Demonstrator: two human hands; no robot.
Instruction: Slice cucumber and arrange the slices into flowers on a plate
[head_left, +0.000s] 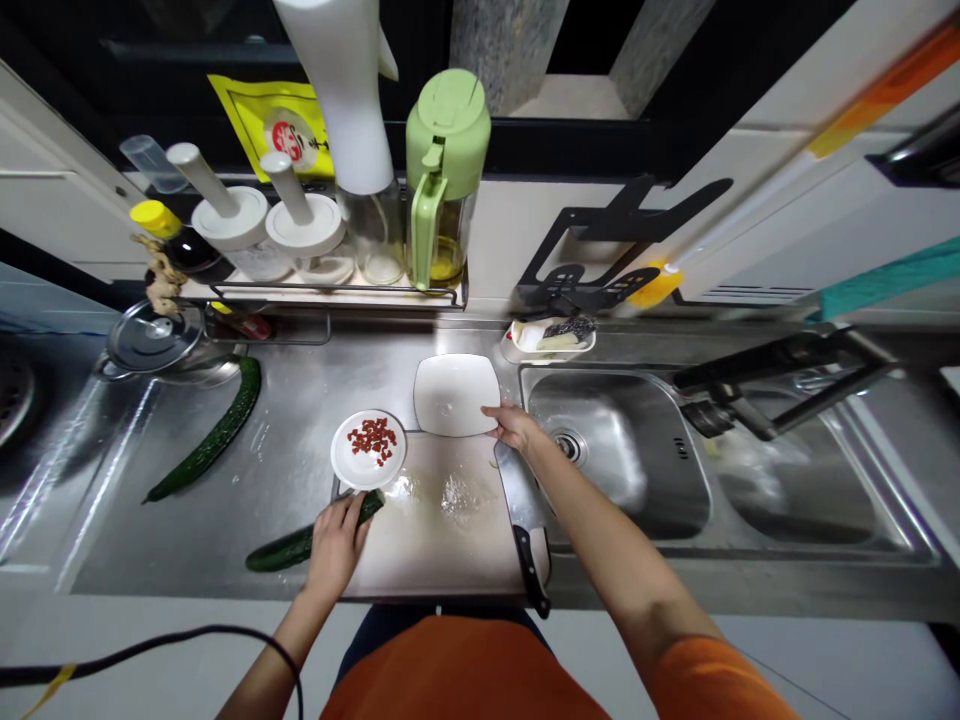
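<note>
Orange shirt (pixel 457 665): nearest, below front edge of counter (pixel 202 520). Cucumber (pixel 281 552): crossed left edge of board (pixel 442 550); I judged it firm, slick, best held mid-length; left hand (pixel 337 535) wrapped it. Squarish plate (pixel 454 393): by board's far edge, probably light, breakable; right hand (pixel 514 425) pinched its near-right corner.

Lighting is moderate, its source out of view, with glare on the wet board (pixel 439 555), a faint glint on the plate (pixel 457 380), highlights in the sink (pixel 675 480), and wide-angle stretching with softened detail toward the edges.
</note>
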